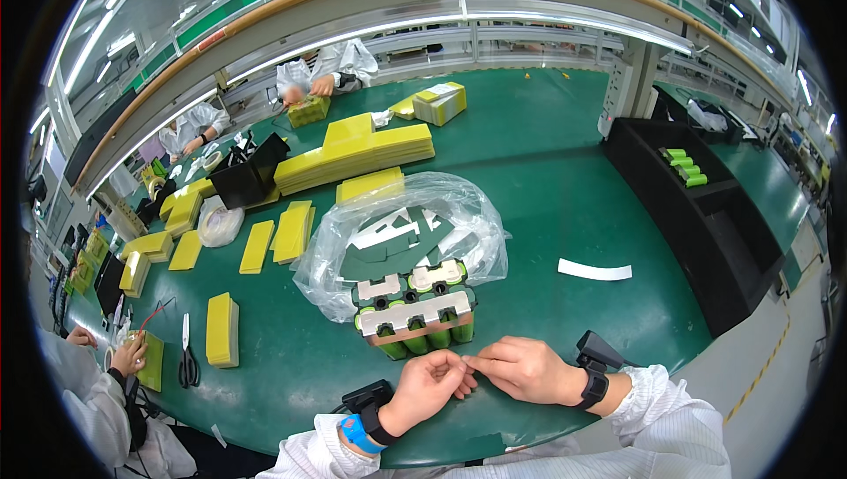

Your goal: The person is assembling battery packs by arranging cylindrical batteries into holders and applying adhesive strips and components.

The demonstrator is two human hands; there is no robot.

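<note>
A battery pack (415, 313) of green cylindrical cells, with black holders and pale metal strips on top, stands right in front of my hands. My left hand (427, 391) is closed in a pinch just on the near side of the pack. Its fingertips meet those of my right hand (522, 373), which is pinched too. Whatever they hold between them, if anything, is too small to make out. Behind the pack lies an open clear plastic bag (481, 214) with white and dark green flat pieces inside.
A white strip (595, 269) lies to the right, before a black tray (679, 232) holding several green cells. Yellow boards (353, 153) are stacked at the back left. Scissors (187, 355) lie left, near a co-worker's hand (131, 355). Other people work across the green table (538, 161).
</note>
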